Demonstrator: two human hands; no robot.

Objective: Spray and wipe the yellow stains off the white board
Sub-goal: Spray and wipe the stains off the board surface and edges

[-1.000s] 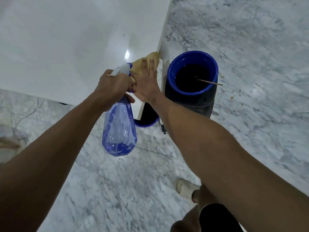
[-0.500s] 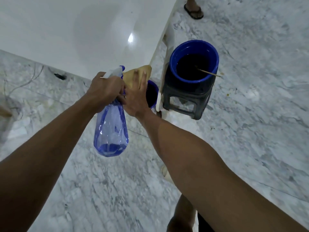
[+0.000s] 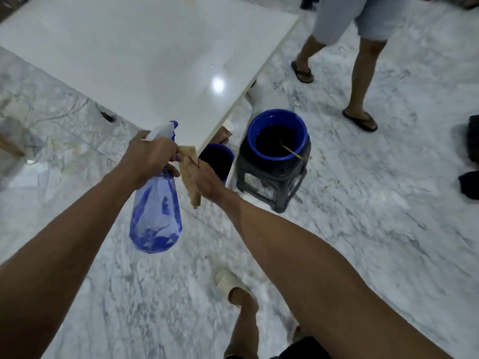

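The white board [image 3: 145, 55] lies flat, its near corner just beyond my hands; a yellowish smudge shows at its far edge. My left hand [image 3: 149, 158] grips the neck of a blue translucent spray bottle [image 3: 155, 213], which hangs below my fist with its white nozzle pointing toward the board. My right hand [image 3: 207, 177] holds a tan cloth [image 3: 189, 172] that droops off the board's near corner, right beside the bottle's trigger.
A blue bucket [image 3: 278, 136] with dark liquid and a stick sits on a dark plastic stool [image 3: 274, 182] right of the corner. A smaller blue container [image 3: 217, 158] stands under the corner. Another person's legs [image 3: 360, 73] stand beyond. Marble floor all around; my foot [image 3: 230, 283] below.
The view has pulled back from the board, and another person has come into sight. My right hand lifted off the board corner and now holds the cloth hanging. The left hand still grips the bottle.
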